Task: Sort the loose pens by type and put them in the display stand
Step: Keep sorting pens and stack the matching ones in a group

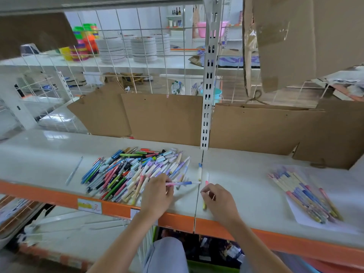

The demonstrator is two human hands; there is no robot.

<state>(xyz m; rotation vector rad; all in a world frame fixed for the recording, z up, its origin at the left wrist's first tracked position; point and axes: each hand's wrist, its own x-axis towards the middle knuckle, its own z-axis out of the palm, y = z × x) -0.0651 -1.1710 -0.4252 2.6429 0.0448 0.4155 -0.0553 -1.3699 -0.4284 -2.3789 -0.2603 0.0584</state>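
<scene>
A big heap of loose pens in many colours lies on the white shelf, left of centre. My left hand rests at the heap's right edge and pinches a pink and blue pen that points right. My right hand is just right of the shelf seam, fingers curled round a yellow pen with a pink end. A sorted batch of pastel pens lies on a white sheet at the right. One cream pen lies alone by the seam. No display stand is in view.
A single clear pen lies left of the heap. Cardboard sheets lean along the back of the shelf, and a slotted metal upright rises at the centre. The shelf's orange front edge runs below my hands.
</scene>
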